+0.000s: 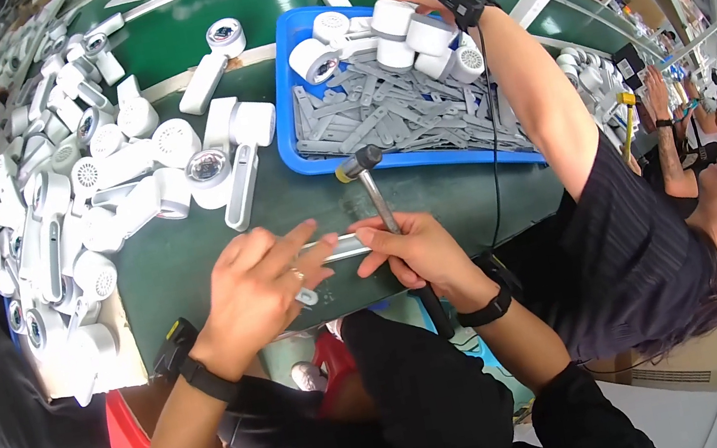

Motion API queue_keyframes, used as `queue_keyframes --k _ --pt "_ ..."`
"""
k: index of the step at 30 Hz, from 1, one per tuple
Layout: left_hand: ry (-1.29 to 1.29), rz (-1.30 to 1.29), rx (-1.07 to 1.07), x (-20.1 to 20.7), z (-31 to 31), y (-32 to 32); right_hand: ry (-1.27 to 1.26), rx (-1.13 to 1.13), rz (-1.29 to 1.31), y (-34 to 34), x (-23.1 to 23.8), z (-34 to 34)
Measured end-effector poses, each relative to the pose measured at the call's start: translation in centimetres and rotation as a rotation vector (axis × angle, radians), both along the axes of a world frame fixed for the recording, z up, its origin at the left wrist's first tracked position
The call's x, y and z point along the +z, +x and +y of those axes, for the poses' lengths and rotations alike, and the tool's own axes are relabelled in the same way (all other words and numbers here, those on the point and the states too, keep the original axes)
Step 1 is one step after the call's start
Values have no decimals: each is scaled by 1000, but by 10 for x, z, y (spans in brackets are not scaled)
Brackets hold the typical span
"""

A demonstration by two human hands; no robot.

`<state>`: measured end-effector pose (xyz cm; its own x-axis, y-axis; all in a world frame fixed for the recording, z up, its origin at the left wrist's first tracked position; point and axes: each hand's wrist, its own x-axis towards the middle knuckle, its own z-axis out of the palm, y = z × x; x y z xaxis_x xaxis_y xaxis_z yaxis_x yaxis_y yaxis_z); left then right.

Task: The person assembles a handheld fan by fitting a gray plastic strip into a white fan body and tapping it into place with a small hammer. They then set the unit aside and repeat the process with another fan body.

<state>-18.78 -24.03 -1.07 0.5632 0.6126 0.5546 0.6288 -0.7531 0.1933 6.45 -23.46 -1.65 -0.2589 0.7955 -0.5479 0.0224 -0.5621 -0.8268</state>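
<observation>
A thin grey strip (pixel 339 248) is seen lying flat on the dark green table (pixel 182 255), close to its near edge, and it is pinched from both ends. Its left end is pressed under the extended fingers of the left hand (pixel 257 292), which is held flat and partly spread over it rather than clenched. Its right end is touched by the fingertips of the right hand (pixel 416 252), which is at the same time closed round the handle of a small hammer (pixel 381 201). The hammer's head is raised above the table, just beyond the strip, and the handle is run back through the palm toward the body. The strip is thus bridged between the two hands, directly in front of the person

Just behind the hammer head a blue tray (pixel 320 159) is placed, filled with more grey strips and some white round parts. A heap of white housings (pixel 98 188) is spread over the table to the left. A co-worker's arm (pixel 525 79) is stretched over the tray from the right
</observation>
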Motion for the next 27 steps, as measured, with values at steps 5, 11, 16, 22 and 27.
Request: queue_keyframes --k 5,11,16,22,27 --pt "-17 83 -106 -7 12 15 11 -8 9 0 -1 -2" --pt "-80 71 -139 -2 15 13 33 3 29 0 -2 -4" --pt "-37 110 -156 -2 20 18 76 -17 -39 1 0 -4" --pt "-33 87 -161 -4 17 13 233 -182 147 23 34 -42" --pt "-41 117 -168 -5 16 10 219 57 -107 35 60 -72"
